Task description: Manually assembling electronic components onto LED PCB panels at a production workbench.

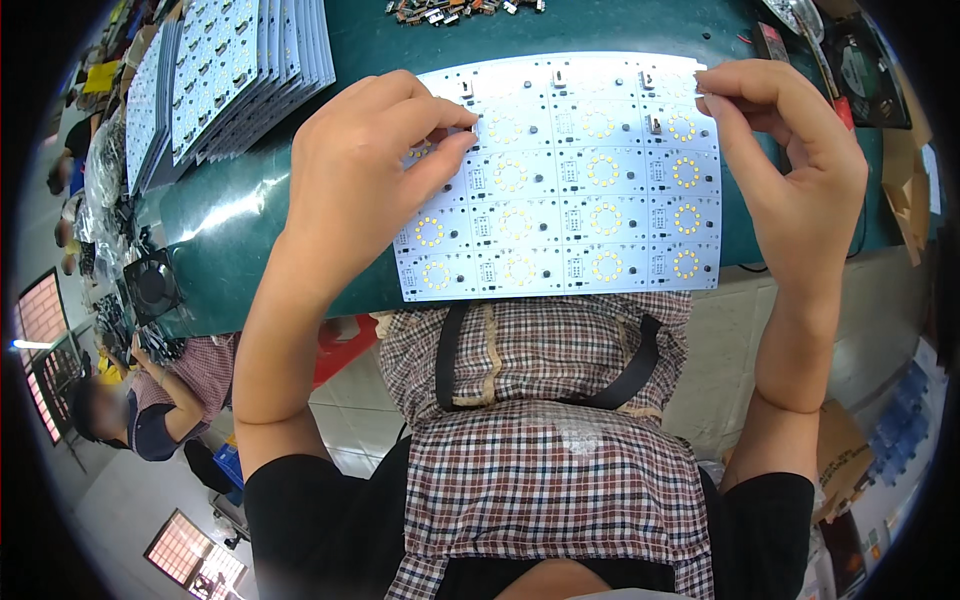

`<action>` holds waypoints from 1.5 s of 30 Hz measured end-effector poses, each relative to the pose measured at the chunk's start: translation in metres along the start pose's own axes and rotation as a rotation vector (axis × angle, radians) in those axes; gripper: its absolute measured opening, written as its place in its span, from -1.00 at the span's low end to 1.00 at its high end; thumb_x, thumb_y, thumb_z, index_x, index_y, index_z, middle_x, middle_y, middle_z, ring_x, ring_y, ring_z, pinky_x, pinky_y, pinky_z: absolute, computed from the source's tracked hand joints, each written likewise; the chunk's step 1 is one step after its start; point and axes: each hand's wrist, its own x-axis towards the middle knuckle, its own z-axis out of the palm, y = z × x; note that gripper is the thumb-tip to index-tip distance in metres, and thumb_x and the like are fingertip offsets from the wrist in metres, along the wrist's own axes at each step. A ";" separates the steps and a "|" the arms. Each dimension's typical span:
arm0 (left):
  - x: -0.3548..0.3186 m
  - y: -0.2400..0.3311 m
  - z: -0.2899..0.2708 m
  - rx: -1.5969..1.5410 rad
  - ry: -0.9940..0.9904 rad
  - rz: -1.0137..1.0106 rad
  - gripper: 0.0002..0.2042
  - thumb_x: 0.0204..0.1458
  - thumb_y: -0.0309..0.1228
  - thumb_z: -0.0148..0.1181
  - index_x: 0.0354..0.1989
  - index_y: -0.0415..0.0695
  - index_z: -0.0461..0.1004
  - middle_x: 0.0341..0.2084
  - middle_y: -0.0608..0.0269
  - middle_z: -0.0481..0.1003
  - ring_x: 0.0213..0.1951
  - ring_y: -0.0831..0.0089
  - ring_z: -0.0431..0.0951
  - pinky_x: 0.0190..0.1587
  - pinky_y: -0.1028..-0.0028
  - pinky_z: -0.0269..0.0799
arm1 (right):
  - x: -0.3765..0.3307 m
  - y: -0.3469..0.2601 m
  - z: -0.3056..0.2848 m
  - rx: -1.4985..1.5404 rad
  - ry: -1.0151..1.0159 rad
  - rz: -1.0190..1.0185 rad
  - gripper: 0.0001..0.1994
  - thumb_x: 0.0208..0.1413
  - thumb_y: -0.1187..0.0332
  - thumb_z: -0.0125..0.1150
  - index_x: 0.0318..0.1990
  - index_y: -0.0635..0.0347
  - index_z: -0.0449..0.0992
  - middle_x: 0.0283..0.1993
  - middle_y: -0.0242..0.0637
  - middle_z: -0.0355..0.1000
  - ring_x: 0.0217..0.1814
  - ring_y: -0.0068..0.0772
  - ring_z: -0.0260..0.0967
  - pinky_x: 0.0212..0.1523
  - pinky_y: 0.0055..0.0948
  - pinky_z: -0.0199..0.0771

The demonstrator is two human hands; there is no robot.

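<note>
A white LED circuit board panel (560, 215) lies on the green table in front of me, printed with rows of round yellow LED rings. Over its upper left part, my left hand (375, 150) pinches a small switch, mostly hidden by the fingertips. My right hand (795, 150) is at the upper right edge, thumb and forefinger bent together in a pinch. What lies between those fingertips is too small to tell. Small slide switches stand on the panel, one near the top middle (559, 79) and another at the right (655, 125).
Stacked circuit board panels (235, 75) stand at the far left of the green table (235, 225). A pile of loose switches (455, 10) lies at the far edge. A black fan (868, 70) sits at the far right, another fan (153, 287) at the left. A person (165, 400) sits farther left.
</note>
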 end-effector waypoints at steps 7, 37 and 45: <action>0.012 0.010 0.001 0.219 0.004 0.091 -0.88 -0.12 -0.42 0.41 -0.40 -0.04 0.61 -0.47 0.31 0.50 -0.38 0.29 0.58 -0.36 0.32 0.49 | 0.003 -0.006 -0.003 -0.039 0.009 -0.086 -0.85 0.08 0.74 0.26 -0.20 0.42 0.60 -0.17 -0.24 0.58 -0.15 -0.49 0.55 -0.13 -0.57 0.56; 0.020 -0.004 -0.013 0.056 -0.077 0.089 -0.90 -0.11 -0.38 0.46 -0.42 -0.04 0.68 -0.48 0.28 0.49 -0.33 0.24 0.54 -0.28 0.27 0.45 | -0.016 -0.022 0.025 0.184 -0.087 0.187 -0.82 0.13 0.61 0.27 -0.13 0.31 0.67 -0.27 -0.19 0.58 -0.28 -0.40 0.57 -0.25 -0.47 0.56; 0.092 -0.033 0.023 -0.059 -0.047 0.033 -0.89 0.03 -0.35 0.37 -0.29 -0.03 0.70 -0.42 0.22 0.55 -0.20 0.18 0.63 -0.19 0.22 0.53 | 0.003 -0.005 0.027 0.373 -0.095 0.351 -0.76 0.17 0.61 0.26 -0.01 0.30 0.66 -0.19 -0.32 0.58 -0.23 -0.58 0.53 -0.16 -0.55 0.55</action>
